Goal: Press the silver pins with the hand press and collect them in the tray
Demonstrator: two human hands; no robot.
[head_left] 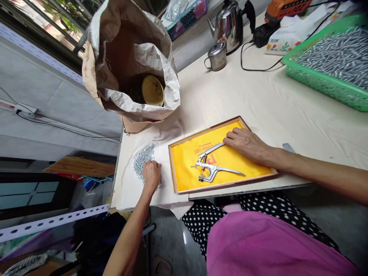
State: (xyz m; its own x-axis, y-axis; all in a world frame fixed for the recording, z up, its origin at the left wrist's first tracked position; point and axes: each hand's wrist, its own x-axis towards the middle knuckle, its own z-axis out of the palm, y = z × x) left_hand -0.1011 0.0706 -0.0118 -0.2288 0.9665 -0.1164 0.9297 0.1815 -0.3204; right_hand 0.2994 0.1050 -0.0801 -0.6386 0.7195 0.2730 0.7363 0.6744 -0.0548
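My right hand (pixel 246 145) is closed round the end of the upper handle of silver spring pliers (pixel 212 168). The pliers lie over a shallow wooden-rimmed tray (pixel 171 168) lined with yellow cloth, their lower handle free and their jaws toward the left. Small metal pins (pixel 193 166) lie by the jaws. On the left, my left hand (pixel 151 174) is closed, knuckles up, at the edge of a pile of small grey metal pins (pixel 143 158) on white cloth (pixel 128 188). Its fingertips are hidden, so what they pinch cannot be made out.
A large open paper sack (pixel 130 113) with a yellow bowl (pixel 153 90) inside stands behind the pile. At the back are a metal cup (pixel 217 57), a steel kettle (pixel 228 27) and a cord. A green basket (pixel 324 82) of metal pins stands on the right.
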